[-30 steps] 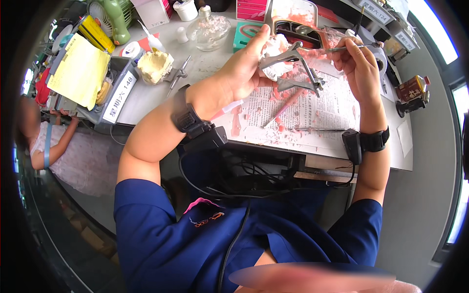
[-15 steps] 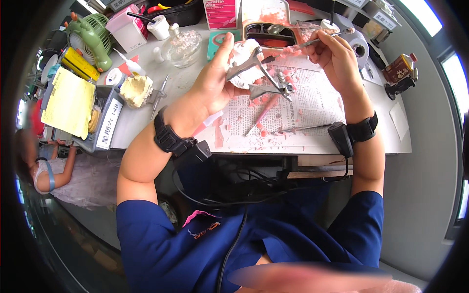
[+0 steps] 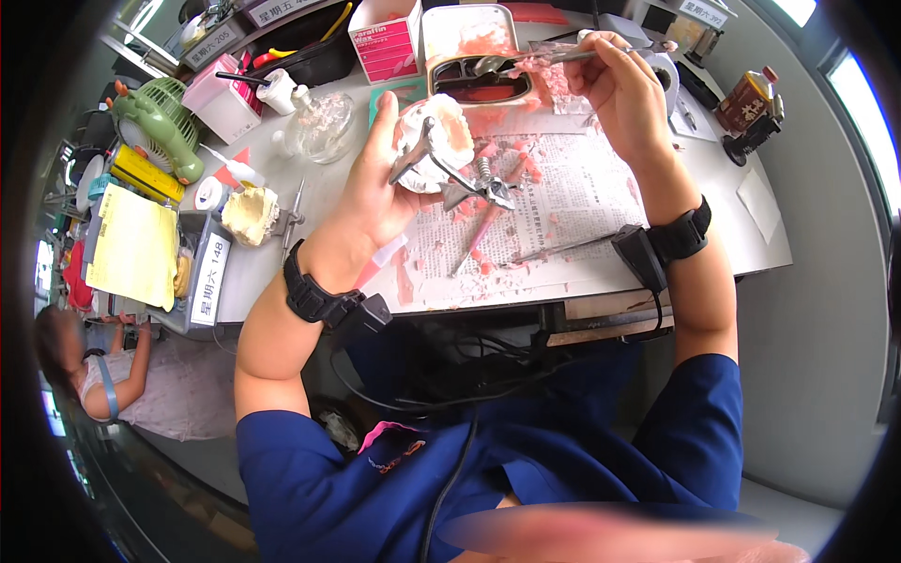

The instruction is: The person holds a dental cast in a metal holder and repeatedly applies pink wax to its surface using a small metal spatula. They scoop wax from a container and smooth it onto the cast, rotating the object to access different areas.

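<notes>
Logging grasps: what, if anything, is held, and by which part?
Left hand: white cast on metal frame, by the cast's left side. Right hand: metal tool, by its shaft.

Head-worn fisheye, downward, apparently near

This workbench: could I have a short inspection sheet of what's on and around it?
Surface: pale table, partly covered by newspaper strewn with pink scraps.
Things in hand: white cast with a hinged metal frame; thin metal tool.
Clutter: yellowish cast, glass bottle, open box with pink residue.
Grips: left hand holds the white cast; right hand holds the thin metal tool, apart from the cast.
Cables: dark cable below the table edge.
Surroundings: another person and green fan at left; grey wall at right.
</notes>
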{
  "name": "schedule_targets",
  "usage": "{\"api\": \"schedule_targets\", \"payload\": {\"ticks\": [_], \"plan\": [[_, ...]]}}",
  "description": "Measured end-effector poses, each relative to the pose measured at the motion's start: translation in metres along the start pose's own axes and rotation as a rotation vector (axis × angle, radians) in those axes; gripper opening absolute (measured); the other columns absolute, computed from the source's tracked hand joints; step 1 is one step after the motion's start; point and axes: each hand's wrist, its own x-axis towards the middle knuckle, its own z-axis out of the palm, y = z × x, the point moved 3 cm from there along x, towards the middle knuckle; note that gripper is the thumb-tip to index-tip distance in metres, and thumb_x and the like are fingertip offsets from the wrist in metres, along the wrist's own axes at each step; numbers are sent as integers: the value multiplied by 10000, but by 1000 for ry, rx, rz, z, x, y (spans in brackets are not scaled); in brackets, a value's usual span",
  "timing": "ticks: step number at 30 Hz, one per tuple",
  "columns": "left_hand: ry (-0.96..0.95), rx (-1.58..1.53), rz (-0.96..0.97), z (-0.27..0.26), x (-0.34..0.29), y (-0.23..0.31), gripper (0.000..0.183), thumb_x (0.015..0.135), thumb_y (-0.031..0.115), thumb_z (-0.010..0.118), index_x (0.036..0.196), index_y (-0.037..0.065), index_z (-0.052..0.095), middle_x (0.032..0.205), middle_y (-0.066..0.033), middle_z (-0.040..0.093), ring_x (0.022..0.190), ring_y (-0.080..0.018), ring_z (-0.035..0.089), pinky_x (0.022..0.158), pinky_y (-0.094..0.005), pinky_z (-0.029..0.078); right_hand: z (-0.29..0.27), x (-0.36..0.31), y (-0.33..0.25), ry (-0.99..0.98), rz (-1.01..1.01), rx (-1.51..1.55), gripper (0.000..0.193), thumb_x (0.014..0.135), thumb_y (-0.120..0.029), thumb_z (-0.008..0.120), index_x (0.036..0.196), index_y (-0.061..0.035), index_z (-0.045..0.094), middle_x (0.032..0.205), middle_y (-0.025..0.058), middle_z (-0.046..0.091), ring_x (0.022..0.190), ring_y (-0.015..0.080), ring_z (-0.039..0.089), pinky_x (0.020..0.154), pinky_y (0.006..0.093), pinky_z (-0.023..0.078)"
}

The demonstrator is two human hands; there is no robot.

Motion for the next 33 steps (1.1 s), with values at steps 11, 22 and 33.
{"api": "schedule_targets", "payload": {"ticks": [11, 22, 33], "plan": [[-191, -96, 18, -5, 2, 3, 706, 947, 611, 343, 1257, 9, 545, 1083, -121, 671, 863, -267, 684, 752, -385, 565, -10, 4, -13, -6, -174, -649, 264, 1007, -190, 411, 925, -4, 580, 787, 42, 589, 723, 88, 537, 692, 231, 426], [-321, -178, -20, -2, -1, 3, 663, 974, 573, 329, 1303, 22, 494, 1204, -136, 614, 1083, -244, 625, 885, -376, 540, -19, 5, -16, -34, -150, -576, 269, 1017, -202, 413, 967, 5, 578, 828, 50, 596, 750, 99, 549, 698, 239, 431], [-67, -101, 9, -2, 3, 0, 713, 948, 614, 327, 1272, 14, 536, 1056, -123, 677, 849, -257, 686, 648, -336, 588, -21, 8, 4, -157, -38, -537, 265, 1025, -204, 410, 1032, 5, 572, 927, 53, 605, 859, 115, 594, 801, 258, 461]]}}
